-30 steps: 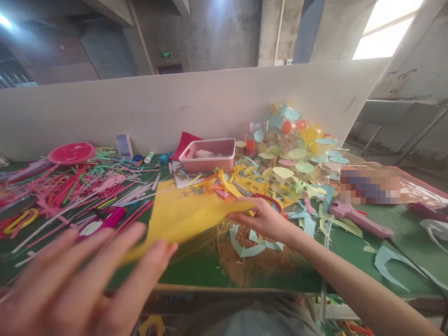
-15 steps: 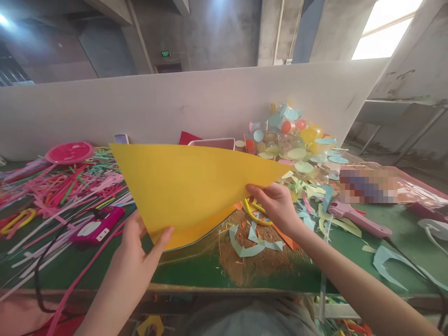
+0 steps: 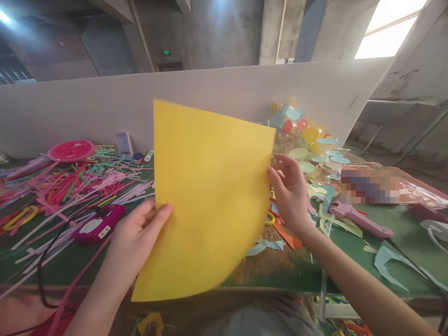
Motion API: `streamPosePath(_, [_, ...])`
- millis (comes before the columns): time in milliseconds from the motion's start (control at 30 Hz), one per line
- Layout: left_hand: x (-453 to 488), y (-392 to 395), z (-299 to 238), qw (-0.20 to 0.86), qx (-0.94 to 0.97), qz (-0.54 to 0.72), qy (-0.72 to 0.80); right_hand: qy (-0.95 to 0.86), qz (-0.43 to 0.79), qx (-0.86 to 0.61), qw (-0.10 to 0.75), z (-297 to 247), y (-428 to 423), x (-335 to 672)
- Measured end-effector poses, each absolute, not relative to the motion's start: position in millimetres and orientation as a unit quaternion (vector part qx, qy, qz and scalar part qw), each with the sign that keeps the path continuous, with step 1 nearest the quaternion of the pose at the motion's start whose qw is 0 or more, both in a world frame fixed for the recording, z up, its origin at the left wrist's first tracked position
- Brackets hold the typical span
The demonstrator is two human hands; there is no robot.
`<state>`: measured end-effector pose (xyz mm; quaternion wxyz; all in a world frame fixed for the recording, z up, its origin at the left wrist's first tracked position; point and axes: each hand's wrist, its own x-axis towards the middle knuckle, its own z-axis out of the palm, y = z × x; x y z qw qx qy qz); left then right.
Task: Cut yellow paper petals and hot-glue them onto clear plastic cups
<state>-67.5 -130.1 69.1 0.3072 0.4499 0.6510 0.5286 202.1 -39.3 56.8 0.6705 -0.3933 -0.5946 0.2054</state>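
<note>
A large yellow paper sheet (image 3: 206, 196) with one curved cut edge stands almost upright in front of me, above the green table (image 3: 402, 233). My left hand (image 3: 138, 235) grips its left edge, thumb on the front face. My right hand (image 3: 290, 191) holds the right edge, fingers partly spread behind the sheet. The sheet hides the middle of the table and the pink tray behind it.
Many pink, green and white plastic strips (image 3: 70, 186) cover the left side, with a pink lid (image 3: 71, 150) and a magenta device (image 3: 98, 224). Coloured paper scraps and discs (image 3: 308, 144) are heaped at the right back. A pink tool (image 3: 360, 217) lies right. A grey partition (image 3: 87, 112) runs behind.
The yellow sheet was lying low over the table; both hands took its edges, lifted it and turned it upright toward me.
</note>
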Motion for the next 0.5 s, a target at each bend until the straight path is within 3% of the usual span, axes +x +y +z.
streamPosePath(100, [-74,-110,52,0.404,0.409,0.554,0.602,-0.625,0.065,-0.397,0.669,54,-36,205])
streamPosePath(167, [-77,-100,42,0.421,0.392,0.57,0.587,-0.695,0.0,-0.357,0.624,53,-36,207])
streamPosePath(367, [-70,-90,31,0.412,0.344,0.58,0.614,-0.915,0.041,-0.223,0.335,44,-44,197])
streamPosePath(500, [-51,-95,35,0.456,0.304,0.584,0.599,-0.948,0.01,-0.188,0.258,34,-47,185])
